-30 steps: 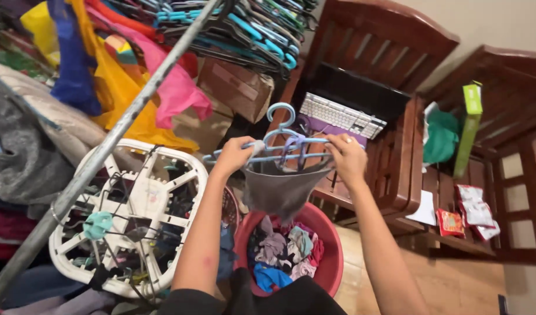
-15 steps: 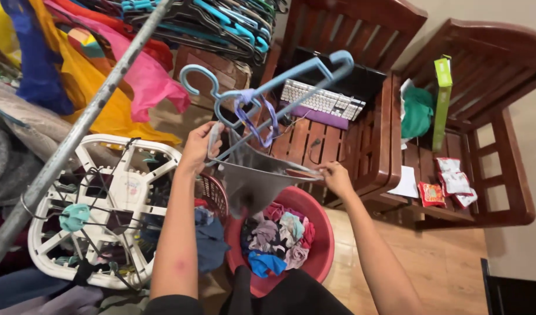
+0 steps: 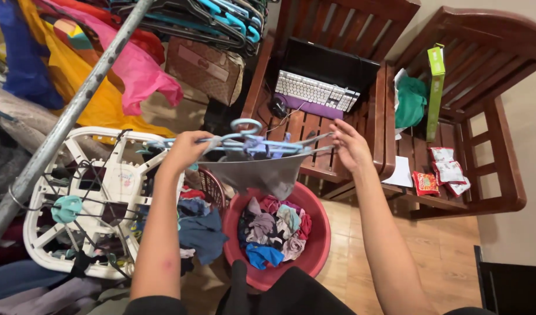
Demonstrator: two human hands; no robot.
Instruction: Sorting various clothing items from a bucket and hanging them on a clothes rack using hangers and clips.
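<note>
My left hand (image 3: 186, 149) and right hand (image 3: 348, 144) both grip, fingers closed, a light blue plastic hanger (image 3: 244, 140) carrying grey cloth (image 3: 256, 172), twelve o'clock above the red plastic basin (image 3: 320, 245).

I see smooth pale-blue plastic hangers (image 3: 244, 139) carrying a matt grey cloth garment (image 3: 257, 172). The red basin (image 3: 321, 227) below is glossy plastic, filled with soft mixed cloth. The white drying rack (image 3: 128, 178) is smooth plastic; the slanting pole (image 3: 75, 111) is dull grey metal. The chairs (image 3: 390, 125) are varnished dark wood, the floor (image 3: 443, 256) lighter polished wood.
</note>
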